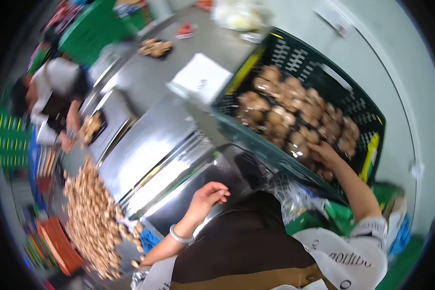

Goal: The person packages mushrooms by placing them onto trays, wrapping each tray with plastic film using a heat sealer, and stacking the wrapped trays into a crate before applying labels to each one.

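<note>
My right hand (324, 153) reaches into a dark green plastic crate (285, 145). Its fingers curl around a film-wrapped pack of mushrooms (300, 140) near the crate's close side, and the fingertips are partly hidden. Several more wrapped mushroom packs (278, 118) fill the crate in rows. My left hand (210, 197), with a pale bangle on the wrist, hovers in front of my apron over a shiny metal wrapping machine (152, 150). Its fingers are loosely curled together, with nothing visible in them.
A heap of loose mushrooms (89, 217) covers the table on the left. Beyond the machine, a co-worker (58, 89) handles a tray of mushrooms (91, 128). White paper (202, 77) and another mushroom tray (154, 48) lie farther back. Crumpled clear film (290, 198) hangs below the crate.
</note>
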